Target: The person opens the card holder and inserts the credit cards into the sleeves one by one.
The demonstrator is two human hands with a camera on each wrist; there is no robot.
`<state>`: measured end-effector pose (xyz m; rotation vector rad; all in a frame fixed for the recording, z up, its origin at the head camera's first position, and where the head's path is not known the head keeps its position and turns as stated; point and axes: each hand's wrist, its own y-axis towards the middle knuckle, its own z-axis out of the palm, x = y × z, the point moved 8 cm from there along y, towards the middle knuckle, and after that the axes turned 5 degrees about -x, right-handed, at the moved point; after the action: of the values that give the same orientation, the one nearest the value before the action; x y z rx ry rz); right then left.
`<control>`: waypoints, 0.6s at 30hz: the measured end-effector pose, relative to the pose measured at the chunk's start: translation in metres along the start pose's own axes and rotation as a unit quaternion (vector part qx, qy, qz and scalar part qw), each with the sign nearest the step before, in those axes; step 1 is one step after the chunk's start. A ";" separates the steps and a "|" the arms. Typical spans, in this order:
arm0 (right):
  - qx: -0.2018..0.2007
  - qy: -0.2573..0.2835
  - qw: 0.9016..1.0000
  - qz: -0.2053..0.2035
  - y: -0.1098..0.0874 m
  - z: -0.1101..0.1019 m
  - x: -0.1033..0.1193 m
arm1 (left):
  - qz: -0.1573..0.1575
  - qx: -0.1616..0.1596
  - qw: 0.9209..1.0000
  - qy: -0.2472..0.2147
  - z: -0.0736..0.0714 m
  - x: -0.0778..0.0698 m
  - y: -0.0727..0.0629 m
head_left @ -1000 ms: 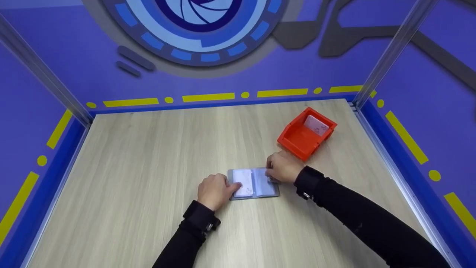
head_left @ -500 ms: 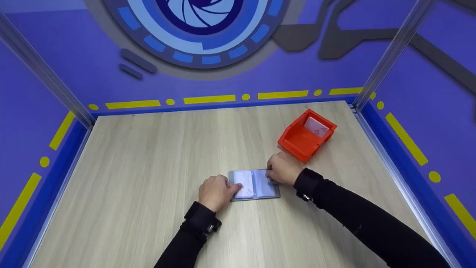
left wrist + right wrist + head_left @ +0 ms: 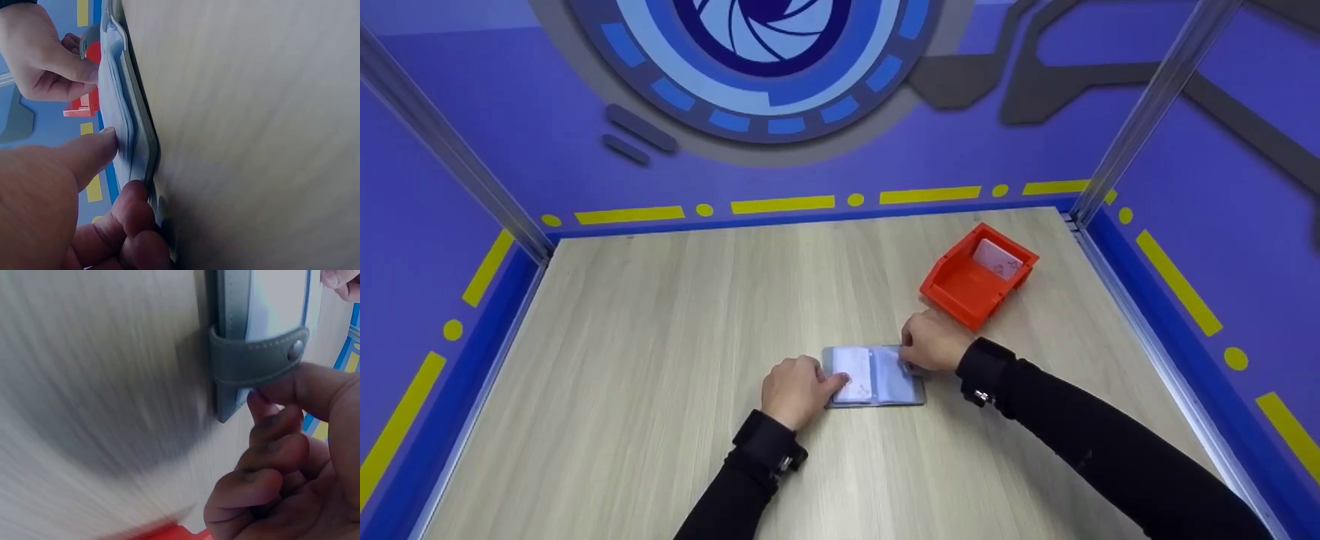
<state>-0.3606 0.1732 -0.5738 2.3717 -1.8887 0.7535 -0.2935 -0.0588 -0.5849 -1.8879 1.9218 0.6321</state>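
A small grey card holder (image 3: 897, 381) with clear plastic sleeves lies open on the table. A white card with a faint pink print (image 3: 851, 367) shows in its left sleeve. My left hand (image 3: 797, 391) grips the left edge, its thumb on the sleeves and its other fingers at the cover's edge, as the left wrist view shows. At the right edge, my right hand (image 3: 936, 343) pinches the holder between thumb and index finger, beside the grey snap strap (image 3: 247, 360). The right wrist view shows its other fingers curled. Whether a sleeve or a card is between those fingertips is hidden.
Beyond my right hand stands a red plastic bin (image 3: 964, 289), with a pinkish-white card (image 3: 996, 259) leaning against its inner back wall. Blue-purple panels (image 3: 780, 180) border the wooden tabletop (image 3: 675, 322) at the back and both sides.
The head view has tilted slightly, so the scene sits a little lower. My right hand has shifted very slightly right; my left hand keeps its hold on the card holder.
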 end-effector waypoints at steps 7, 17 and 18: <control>0.009 -0.001 0.999 -0.032 -0.003 -0.003 0.005 | 0.002 0.002 1.000 0.002 -0.001 0.000 -0.001; -0.012 0.097 0.995 -0.031 -0.002 -0.013 0.014 | 0.005 0.013 1.000 -0.007 0.000 -0.002 -0.003; -0.014 0.104 0.994 -0.030 -0.002 -0.014 0.016 | 0.005 0.012 1.000 -0.007 0.000 -0.002 -0.003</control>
<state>-0.3609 0.1637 -0.5551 2.2230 -1.7263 0.9214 -0.2908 -0.0570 -0.5836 -1.8559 1.9232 0.6211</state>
